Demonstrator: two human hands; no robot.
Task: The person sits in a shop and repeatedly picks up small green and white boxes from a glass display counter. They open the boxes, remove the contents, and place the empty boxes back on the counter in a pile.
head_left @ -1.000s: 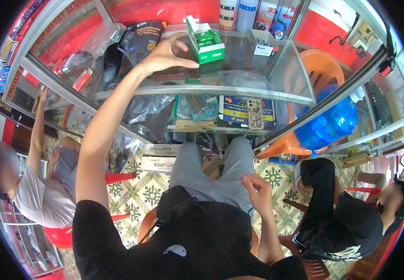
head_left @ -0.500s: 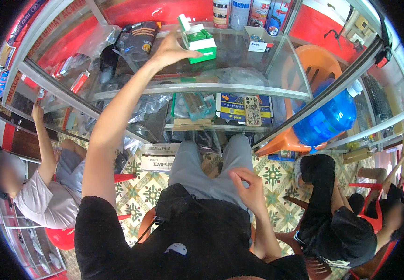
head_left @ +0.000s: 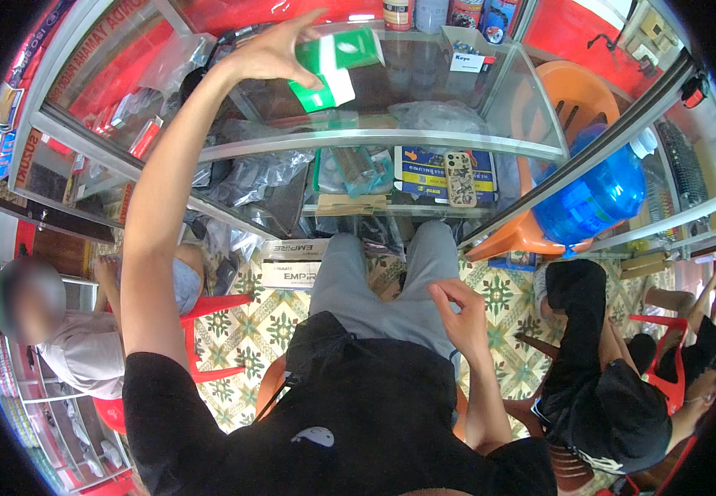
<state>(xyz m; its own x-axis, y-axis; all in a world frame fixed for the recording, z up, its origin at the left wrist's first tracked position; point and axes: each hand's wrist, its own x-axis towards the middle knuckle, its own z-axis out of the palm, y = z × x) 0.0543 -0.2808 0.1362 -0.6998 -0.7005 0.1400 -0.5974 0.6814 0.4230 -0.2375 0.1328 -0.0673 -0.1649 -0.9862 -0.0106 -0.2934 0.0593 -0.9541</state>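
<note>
My left hand is stretched out over the glass shelf of the display case, its fingers closed around a green and white cardboard box. The box lies tipped over in the grip, a green and white flap hanging toward me; what is inside is hidden. On my right thigh rests my right hand, fingers loosely curled in and nothing visible in them. A small open white box stands on the same shelf, to the right of the held box.
A patterned phone lies on a dark blue box on the lower shelf, beside clear plastic bags. Cans line the back. An orange chair and blue water jug stand at the right. Seated people are on both sides.
My left hand has shifted left and tipped the green and white box, whose open top no longer shows. My right hand stays on the thigh. The person at left has lowered an arm.
</note>
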